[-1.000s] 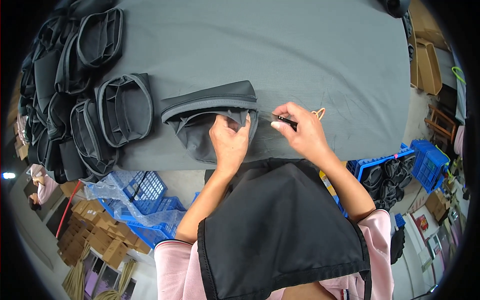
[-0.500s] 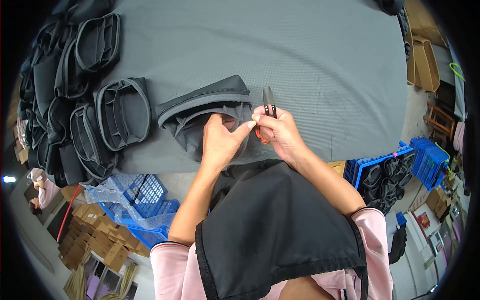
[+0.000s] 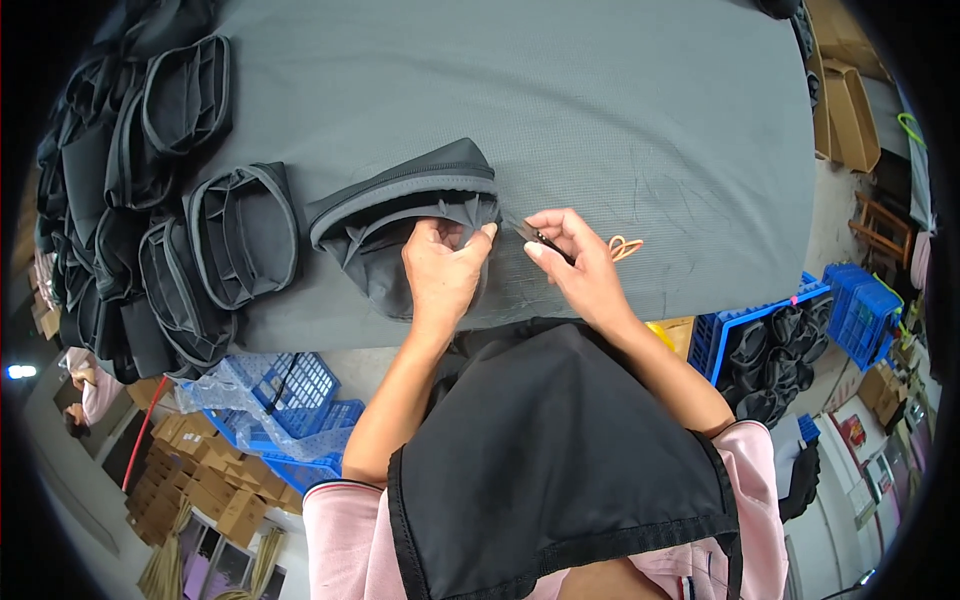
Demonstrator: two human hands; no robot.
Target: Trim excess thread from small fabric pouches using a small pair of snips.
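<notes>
A black zippered pouch (image 3: 385,270) gapes toward me on the table, its grey-edged zipper running along the upper rim. My left hand (image 3: 443,265) grips the pouch's opening near its right end, fingers inside and thumb outside. In my right hand (image 3: 578,262) is a pair of thread snips (image 3: 545,241), with the blades pointing left at the pouch's right corner. An orange cord loop hangs out from the snips beside my fingers. Whether the blade tips touch the pouch or a thread I cannot tell.
More black pouches (image 3: 245,235) are piled along the table's left side. Loose threads lie on the grey-covered table (image 3: 660,130). Blue crates stand below the near edge, a filled crate (image 3: 760,350) at right and one draped in clear plastic at left. Cardboard boxes (image 3: 205,470) and another person are at lower left.
The snips have turned from pointing away from me to pointing left at the pouch's corner. My right hand has shifted slightly right, no longer touching my left thumb.
</notes>
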